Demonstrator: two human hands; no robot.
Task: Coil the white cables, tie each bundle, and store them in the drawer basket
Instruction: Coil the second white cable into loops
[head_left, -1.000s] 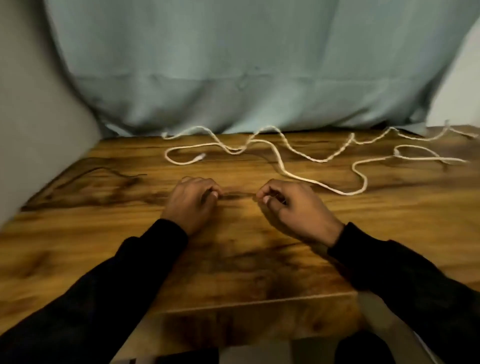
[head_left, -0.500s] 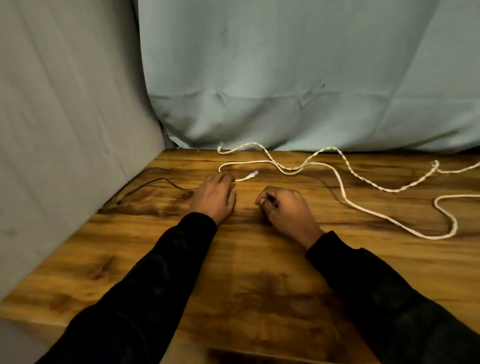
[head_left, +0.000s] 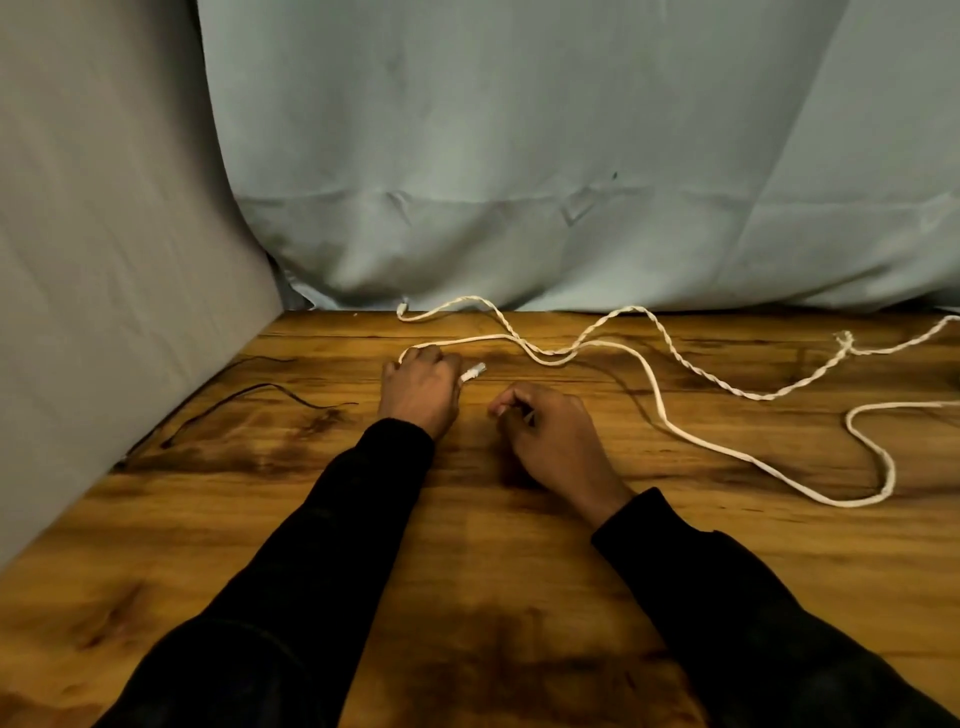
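Two white cables lie loose across the wooden table (head_left: 519, 545). The smooth white cable (head_left: 657, 395) snakes from the right and ends in a plug (head_left: 475, 371). A twisted white cable (head_left: 691, 366) runs along the back edge. My left hand (head_left: 421, 389) rests over the bend of the smooth cable, fingers curled on it, with the plug sticking out at its right side. My right hand (head_left: 550, 431) lies beside it with fingers curled and thumb against forefinger; whether it holds anything is hidden. No drawer or basket is in view.
A thin black wire (head_left: 270, 387) lies on the table at the left, near a grey cloth wall (head_left: 104, 260). Pale blue cloth (head_left: 571, 182) hangs behind the table's back edge.
My view has turned left. My left hand has reached forward onto the plug end of the smooth cable. My right hand has stayed curled beside it.
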